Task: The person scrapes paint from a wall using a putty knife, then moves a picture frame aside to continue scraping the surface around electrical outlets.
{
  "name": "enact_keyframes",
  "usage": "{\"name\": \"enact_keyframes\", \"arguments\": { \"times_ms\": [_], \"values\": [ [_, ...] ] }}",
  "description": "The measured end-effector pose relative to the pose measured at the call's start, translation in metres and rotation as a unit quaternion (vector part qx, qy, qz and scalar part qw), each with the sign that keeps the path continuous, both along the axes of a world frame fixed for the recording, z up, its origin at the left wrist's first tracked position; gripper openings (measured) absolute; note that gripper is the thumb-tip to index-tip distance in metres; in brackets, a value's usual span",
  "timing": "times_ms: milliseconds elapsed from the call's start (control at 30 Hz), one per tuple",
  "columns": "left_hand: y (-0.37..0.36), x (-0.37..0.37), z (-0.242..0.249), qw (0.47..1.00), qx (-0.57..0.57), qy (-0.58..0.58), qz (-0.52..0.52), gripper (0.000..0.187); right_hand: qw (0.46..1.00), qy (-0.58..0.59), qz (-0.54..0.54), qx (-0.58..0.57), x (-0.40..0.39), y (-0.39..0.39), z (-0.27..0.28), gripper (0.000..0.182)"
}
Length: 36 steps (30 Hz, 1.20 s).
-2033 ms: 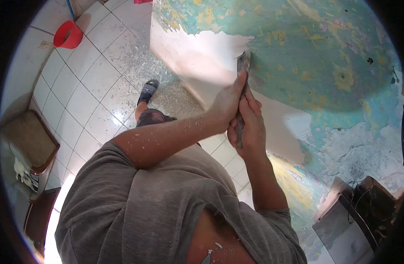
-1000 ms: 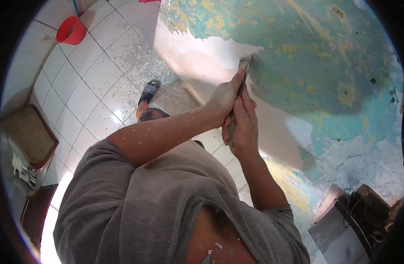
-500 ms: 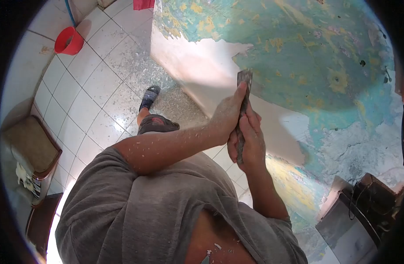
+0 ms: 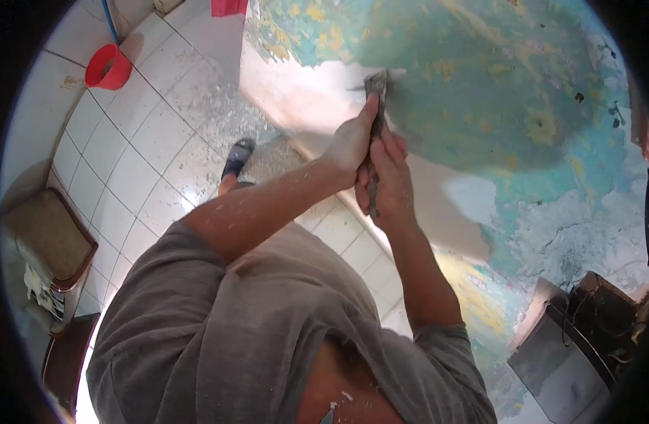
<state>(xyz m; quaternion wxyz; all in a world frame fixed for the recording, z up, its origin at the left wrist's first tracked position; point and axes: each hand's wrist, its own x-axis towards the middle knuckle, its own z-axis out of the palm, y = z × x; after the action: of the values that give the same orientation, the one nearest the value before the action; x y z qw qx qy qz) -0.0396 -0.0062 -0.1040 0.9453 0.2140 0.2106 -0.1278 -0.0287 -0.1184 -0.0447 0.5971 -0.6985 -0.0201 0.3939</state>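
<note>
Both hands are wrapped round a scraper (image 4: 376, 86) with a dusty metal head. My left hand (image 4: 351, 145) grips it nearer the head, its thumb laid along the tool. Lower down the handle, my right hand (image 4: 391, 180) is closed round it. The scraper's head is at the wall (image 4: 473, 106), by the border between a bare white patch (image 4: 331, 78) and mottled green-and-yellow old paint. Whether the edge touches the surface is hard to tell from the blur. Pale flakes dot the left forearm.
Paint flakes and dust cover the white floor tiles (image 4: 155, 106) around my slippered foot (image 4: 238, 155). A red bucket (image 4: 109, 67) stands at the upper left, and a brown cushioned chair (image 4: 49, 233) at the left. Dark furniture with a cable (image 4: 596, 311) is at the lower right.
Both hands have moved the scraper up and slightly left along the wall. Its head has gone from the green paint's lower edge to higher beside the white patch.
</note>
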Motion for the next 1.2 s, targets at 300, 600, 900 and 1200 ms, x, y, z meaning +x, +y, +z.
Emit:
{"name": "enact_keyframes", "arguments": {
  "times_ms": [300, 600, 900, 1200],
  "values": [
    [-0.009, -0.004, 0.005, 0.992, -0.086, 0.046, 0.078, 0.071, 0.990, 0.074, -0.033, 0.112, -0.021, -0.016, 0.006, 0.054],
    [0.001, -0.009, -0.008, 1.000, -0.026, 0.010, 0.009, 0.061, 0.998, -0.026, -0.048, -0.005, -0.037, 0.005, -0.002, 0.054],
    [-0.029, -0.006, -0.015, 0.993, -0.036, 0.028, 0.107, 0.064, 0.997, 0.015, -0.075, 0.019, -0.042, -0.026, -0.002, 0.052],
    [-0.010, -0.021, -0.003, 0.994, -0.065, 0.020, 0.090, 0.061, 0.997, 0.034, -0.057, 0.037, -0.042, -0.013, 0.000, 0.054]
  ]
}}
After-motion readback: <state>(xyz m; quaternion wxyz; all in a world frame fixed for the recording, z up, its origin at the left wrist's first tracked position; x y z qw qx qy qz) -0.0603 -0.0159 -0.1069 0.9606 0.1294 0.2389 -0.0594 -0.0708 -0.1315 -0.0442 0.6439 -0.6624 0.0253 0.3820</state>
